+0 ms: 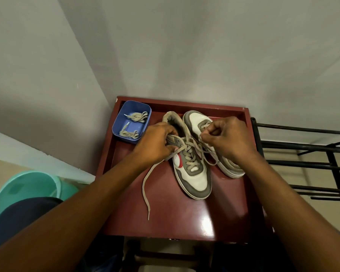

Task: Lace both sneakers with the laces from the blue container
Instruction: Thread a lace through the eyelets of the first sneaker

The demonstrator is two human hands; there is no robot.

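Two grey-and-white sneakers lie on a red table [175, 216]. The near sneaker [194, 179] points its toe at me and carries a beige lace [188, 154] crossed through several eyelets. My left hand [155, 144] pinches one end of that lace beside the sneaker's collar; the loose tail [145, 193] trails down over the table. My right hand [226, 140] pinches the other lace end above the far sneaker [196, 120], which lies behind it and is partly hidden. A blue container [119, 124] at the table's back left holds two bundled beige laces [137, 116].
A grey wall rises right behind the table. A black metal rack [306, 154] stands to the right. A teal bucket [24, 189] sits on the floor at the left, next to my dark-clad knee [18, 222].
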